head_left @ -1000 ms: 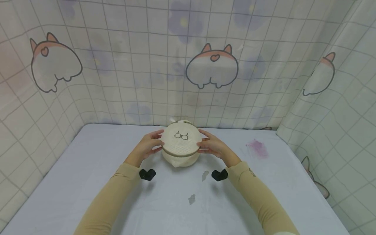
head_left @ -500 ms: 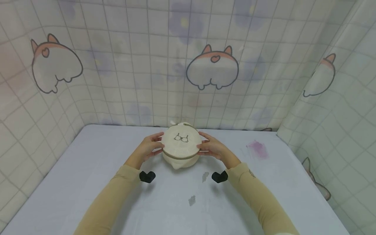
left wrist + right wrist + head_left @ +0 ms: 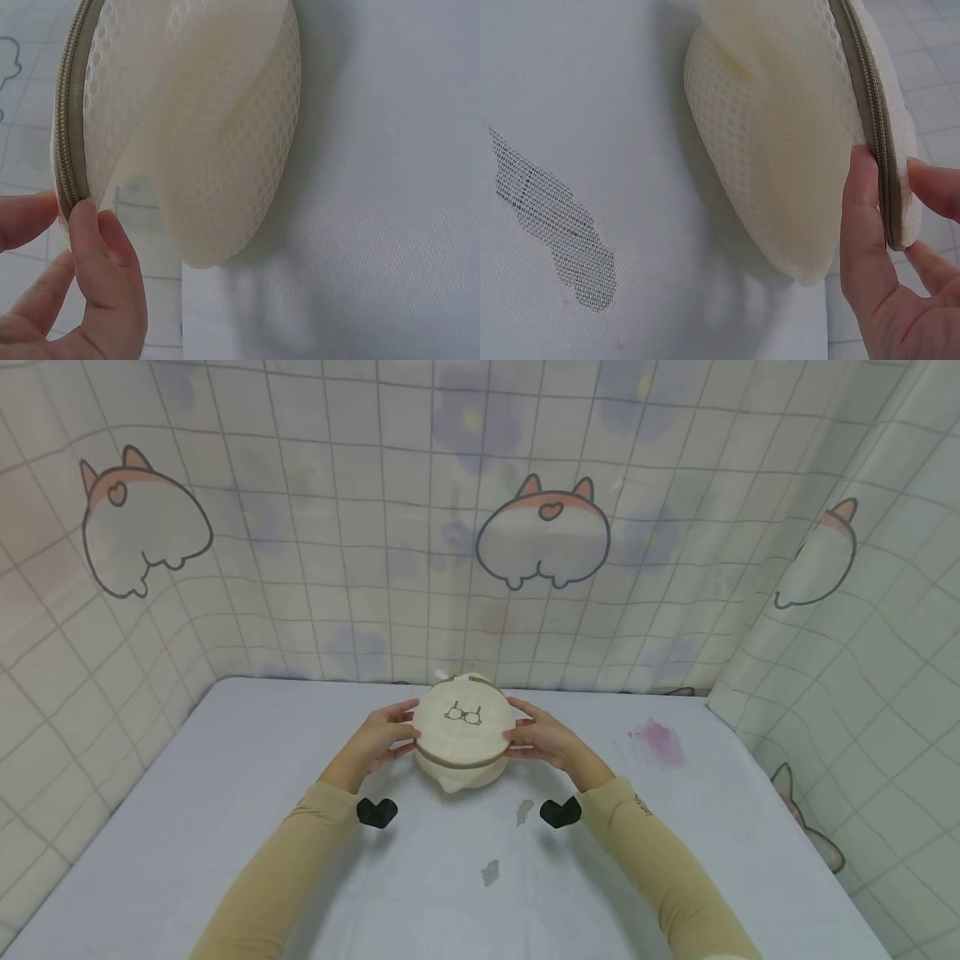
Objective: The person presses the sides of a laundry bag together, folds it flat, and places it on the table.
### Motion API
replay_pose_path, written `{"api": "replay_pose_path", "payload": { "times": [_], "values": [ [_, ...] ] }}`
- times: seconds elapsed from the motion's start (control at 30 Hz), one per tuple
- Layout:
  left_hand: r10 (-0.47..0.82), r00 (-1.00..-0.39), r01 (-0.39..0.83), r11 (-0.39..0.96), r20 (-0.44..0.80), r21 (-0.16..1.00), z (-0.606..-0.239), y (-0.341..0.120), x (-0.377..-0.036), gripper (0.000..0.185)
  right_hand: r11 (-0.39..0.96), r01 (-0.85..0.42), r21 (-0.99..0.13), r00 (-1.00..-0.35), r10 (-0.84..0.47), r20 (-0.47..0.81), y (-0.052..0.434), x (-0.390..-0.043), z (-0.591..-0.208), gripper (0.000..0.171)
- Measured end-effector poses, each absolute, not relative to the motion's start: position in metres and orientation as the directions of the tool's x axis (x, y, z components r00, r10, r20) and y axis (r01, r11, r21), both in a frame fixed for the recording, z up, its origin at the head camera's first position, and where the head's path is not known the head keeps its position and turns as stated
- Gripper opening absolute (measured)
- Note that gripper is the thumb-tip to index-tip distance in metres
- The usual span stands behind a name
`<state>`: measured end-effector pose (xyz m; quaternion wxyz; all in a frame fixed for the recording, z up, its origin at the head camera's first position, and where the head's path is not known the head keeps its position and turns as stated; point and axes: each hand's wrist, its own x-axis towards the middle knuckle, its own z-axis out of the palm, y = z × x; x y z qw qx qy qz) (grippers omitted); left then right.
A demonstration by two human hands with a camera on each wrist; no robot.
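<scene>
2 hands, left hand (image 3: 377,741) and right hand (image 3: 544,737), pinch cream mesh laundry pouch (image 3: 463,733) along its olive zipper (image 3: 868,112)

A pale lavender worktop (image 3: 225,827) fills the near ground, with a pink stain (image 3: 658,739) at its far right and grey worn patches (image 3: 490,870) near the middle. A gridded curtain (image 3: 315,552) printed with cartoon corgi rumps (image 3: 542,531) encloses it on three sides.
</scene>
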<state>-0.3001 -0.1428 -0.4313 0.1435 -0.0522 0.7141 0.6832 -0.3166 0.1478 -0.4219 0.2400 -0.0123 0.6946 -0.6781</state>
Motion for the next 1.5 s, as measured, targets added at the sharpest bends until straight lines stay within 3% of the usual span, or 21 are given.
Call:
{"api": "replay_pose_path", "payload": {
  "times": [1.5],
  "values": [
    [0.114,-0.941,-0.315,0.043,-0.318,0.948,-0.442,-0.142,-0.3,0.069,0.116,0.322,-0.94,-0.885,-0.317,-0.342,0.147,-0.319,-0.437,0.08]
  ]
}}
